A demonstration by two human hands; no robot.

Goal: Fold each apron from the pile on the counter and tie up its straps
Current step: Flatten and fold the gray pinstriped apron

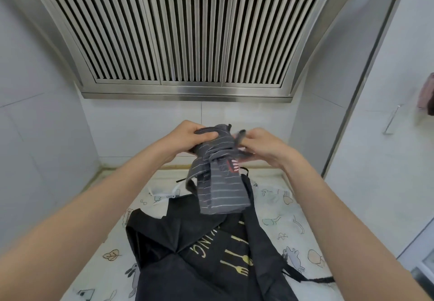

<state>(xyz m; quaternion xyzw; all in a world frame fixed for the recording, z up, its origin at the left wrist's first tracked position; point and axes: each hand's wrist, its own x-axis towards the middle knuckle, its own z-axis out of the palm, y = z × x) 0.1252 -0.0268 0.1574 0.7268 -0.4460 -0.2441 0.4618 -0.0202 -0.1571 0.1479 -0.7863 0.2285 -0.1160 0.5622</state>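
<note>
I hold a folded grey apron with thin white stripes (219, 190) up in the air above the counter. My left hand (190, 137) grips its top end, fingers curled round the bundle. My right hand (260, 147) pinches a grey strap (239, 136) that is wound around the bundle's upper part. Below it a black apron with gold cutlery print and lettering (211, 253) lies spread on the counter. Under that lies a white apron with printed animals (288, 230), its white strap (164, 194) at the back left.
A steel extractor hood (187, 42) with slatted filters hangs above the counter. White tiled walls close in on the left, back and right. A pink cloth (426, 96) hangs on the right wall. A black strap (314, 279) trails off to the right.
</note>
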